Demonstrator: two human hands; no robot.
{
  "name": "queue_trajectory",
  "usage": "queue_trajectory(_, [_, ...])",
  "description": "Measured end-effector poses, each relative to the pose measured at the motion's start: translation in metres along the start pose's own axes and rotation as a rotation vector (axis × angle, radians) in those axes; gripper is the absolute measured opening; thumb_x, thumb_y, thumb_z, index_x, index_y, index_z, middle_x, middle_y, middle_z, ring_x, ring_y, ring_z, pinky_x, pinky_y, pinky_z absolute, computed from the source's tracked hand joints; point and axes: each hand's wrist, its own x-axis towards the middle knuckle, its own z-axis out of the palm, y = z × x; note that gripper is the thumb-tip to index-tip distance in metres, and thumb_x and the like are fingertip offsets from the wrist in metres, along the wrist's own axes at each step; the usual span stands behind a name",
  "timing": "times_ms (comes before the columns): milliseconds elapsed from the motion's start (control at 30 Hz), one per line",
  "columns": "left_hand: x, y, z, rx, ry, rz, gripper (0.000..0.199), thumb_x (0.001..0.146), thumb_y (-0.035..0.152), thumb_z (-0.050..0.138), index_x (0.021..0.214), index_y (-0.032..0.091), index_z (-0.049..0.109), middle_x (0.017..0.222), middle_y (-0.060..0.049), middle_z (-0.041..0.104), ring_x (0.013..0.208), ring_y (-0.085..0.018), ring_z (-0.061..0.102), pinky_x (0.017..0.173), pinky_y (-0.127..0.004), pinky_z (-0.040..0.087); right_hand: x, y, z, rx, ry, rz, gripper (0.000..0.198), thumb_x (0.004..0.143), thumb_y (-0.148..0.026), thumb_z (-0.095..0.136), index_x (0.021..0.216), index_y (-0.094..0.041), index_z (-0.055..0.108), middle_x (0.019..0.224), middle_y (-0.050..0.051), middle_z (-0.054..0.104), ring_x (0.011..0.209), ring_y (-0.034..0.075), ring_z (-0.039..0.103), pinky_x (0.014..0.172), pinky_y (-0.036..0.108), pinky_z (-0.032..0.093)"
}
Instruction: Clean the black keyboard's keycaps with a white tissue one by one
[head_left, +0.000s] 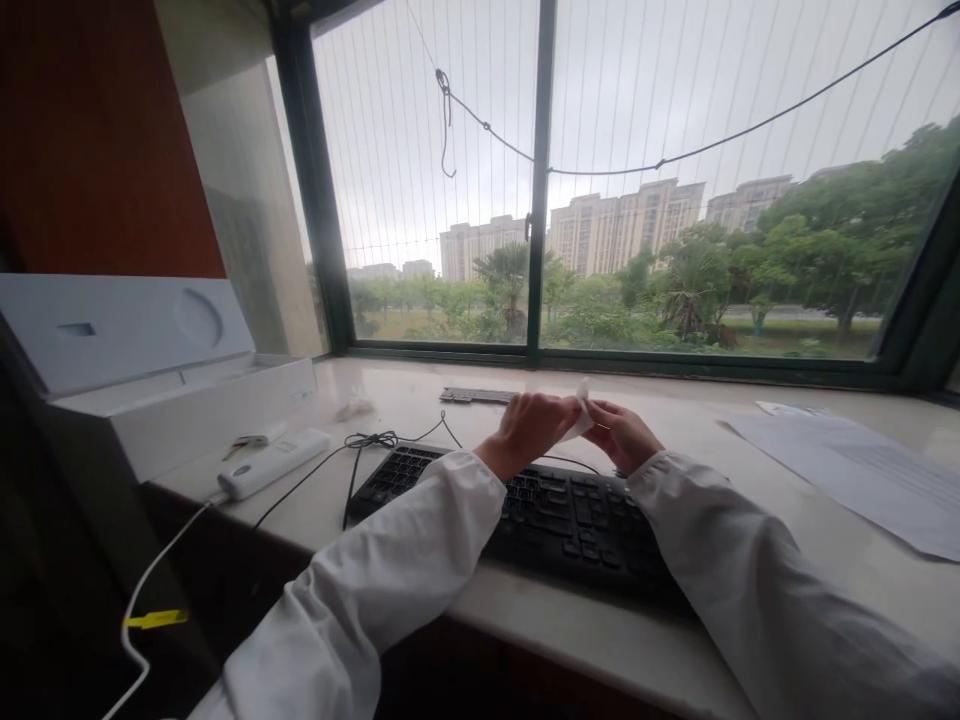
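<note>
Above the far edge of a black keyboard (pixel 551 515), my two hands meet. My left hand (pixel 532 430) is closed on a small white tissue (pixel 580 420), its back turned toward me. From the other side, my right hand (pixel 619 432) pinches the same tissue between thumb and fingers. White sleeves cover both forearms and hide parts of the keyboard. Just behind my left hand, a grey flat strip (pixel 476 396), perhaps a detached keyboard part, lies on the sill. The keyboard's black cable (pixel 375 440) is bundled at its upper left.
An open white box (pixel 217 400) stands at the left. In front of it lie a white power strip (pixel 274 463) with its cord hanging off the edge, and keys (pixel 247 442). Crumpled clear plastic (pixel 354 408) is nearby. Paper sheets (pixel 862 470) lie at right, below the window (pixel 535 200).
</note>
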Motion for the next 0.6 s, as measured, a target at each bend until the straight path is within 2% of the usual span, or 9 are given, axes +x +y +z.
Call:
queue_trajectory(133, [-0.003,-0.002,0.005,-0.092,0.058,-0.029,0.026,0.094,0.041,0.049,0.11,0.027,0.063,0.09,-0.005,0.074,0.083,-0.023,0.07,0.071,-0.03,0.048,-0.002,0.001,0.0,0.006,0.009,0.01,0.012,0.071,-0.015,0.077,0.079,-0.016,0.069,0.074,0.004,0.072,0.067,0.012,0.066,0.064,0.02,0.056])
queue_trajectory(267, [-0.004,-0.004,0.01,-0.216,0.114,-0.034,0.029,0.089,0.034,0.058,0.117,0.027,0.051,0.094,0.001,0.074,0.085,-0.021,0.07,0.07,-0.027,0.049,-0.005,-0.002,-0.002,-0.045,-0.047,0.039,0.019,0.069,-0.012,0.078,0.085,-0.015,0.069,0.078,0.005,0.074,0.066,0.013,0.068,0.061,0.019,0.057])
queue_trajectory(433, [-0.005,-0.006,0.011,-0.272,0.132,0.05,0.03,0.09,0.029,0.057,0.118,0.025,0.046,0.099,0.001,0.073,0.086,-0.019,0.07,0.068,-0.025,0.049,-0.004,-0.007,-0.008,-0.078,-0.119,0.054,0.03,0.067,-0.015,0.081,0.094,-0.016,0.068,0.082,0.006,0.075,0.071,0.016,0.071,0.063,0.022,0.059])
queue_trajectory(600, [-0.006,-0.007,0.011,-0.301,0.109,0.08,0.033,0.09,0.029,0.059,0.119,0.025,0.045,0.103,0.0,0.072,0.089,-0.018,0.07,0.068,-0.024,0.049,-0.001,-0.007,-0.01,-0.111,-0.105,0.059,0.031,0.064,-0.01,0.081,0.091,-0.016,0.066,0.08,0.005,0.075,0.07,0.016,0.071,0.062,0.021,0.059])
